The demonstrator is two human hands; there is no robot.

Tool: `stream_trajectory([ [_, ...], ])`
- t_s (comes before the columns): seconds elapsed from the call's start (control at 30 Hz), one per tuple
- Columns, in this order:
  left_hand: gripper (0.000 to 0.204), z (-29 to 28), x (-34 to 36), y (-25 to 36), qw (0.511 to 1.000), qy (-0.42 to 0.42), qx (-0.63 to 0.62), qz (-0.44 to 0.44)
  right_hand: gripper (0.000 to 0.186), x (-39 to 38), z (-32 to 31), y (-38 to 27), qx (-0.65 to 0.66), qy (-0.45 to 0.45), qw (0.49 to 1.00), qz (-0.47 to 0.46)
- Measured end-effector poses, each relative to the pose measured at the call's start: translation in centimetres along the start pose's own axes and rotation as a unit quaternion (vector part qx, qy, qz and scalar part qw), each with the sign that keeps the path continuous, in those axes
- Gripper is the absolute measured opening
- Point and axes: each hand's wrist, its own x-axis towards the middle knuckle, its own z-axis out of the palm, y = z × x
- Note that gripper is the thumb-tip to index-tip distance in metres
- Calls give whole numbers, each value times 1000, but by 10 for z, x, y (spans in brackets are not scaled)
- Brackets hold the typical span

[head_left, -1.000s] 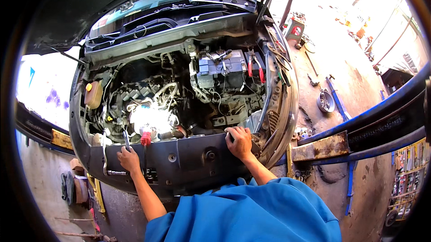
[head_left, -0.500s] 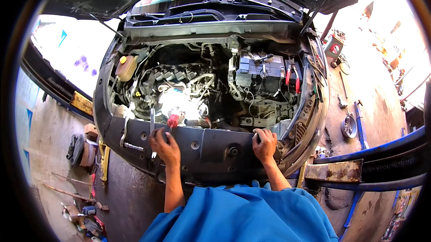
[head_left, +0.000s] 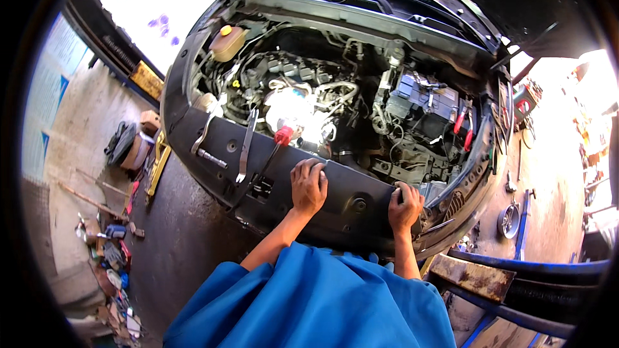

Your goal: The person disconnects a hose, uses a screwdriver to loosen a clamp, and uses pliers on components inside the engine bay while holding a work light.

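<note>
My left hand (head_left: 309,188) lies on the black plastic front panel (head_left: 351,177) of a car, fingers forward near its inner edge and nothing held in them. Farther right, my right hand (head_left: 405,208) rests on the same panel, fingers bent over its edge and no tool in it. Left of my left hand, a glaring work lamp with a red handle (head_left: 283,134) leans in the engine bay, its dark cord running down over the panel. Beside it lie a wrench (head_left: 247,148) and a ratchet with a socket extension (head_left: 211,158). The glare hides part of the engine.
A battery (head_left: 425,95) sits at the right of the bay, with red-handled pliers (head_left: 462,123) beside it. A reservoir with a yellow cap (head_left: 227,43) stands at the left. Lift arms (head_left: 474,277) flank the car; loose tools and parts (head_left: 116,251) litter the left floor.
My left hand has left the spot by the lamp's red handle and shifted right along the panel. My right hand stays on the panel's right part. The view has tilted and turned.
</note>
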Motion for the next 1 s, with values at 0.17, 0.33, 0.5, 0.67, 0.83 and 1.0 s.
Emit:
stream_trajectory([
  [0.17,23,-3,-1,-3,1000,-2,3,-7,16,1,3,-5,1,16,1000,-16],
  [0.33,21,1,1,0,1000,2,-3,-4,16,1,1,-1,2,9,1000,-10],
  [0.5,21,4,1,-1,1000,-2,5,-12,16,5,2,1,-5,6,1000,-13],
  [0.67,21,7,0,-1,1000,-13,14,-12,17,3,3,4,1,-4,1000,-1],
  [0.83,21,8,-1,-2,1000,-12,20,-3,17,2,3,4,8,11,1000,-1],
  [1.0,21,10,-2,-4,1000,-13,26,0,18,2,5,6,13,9,1000,-1],
])
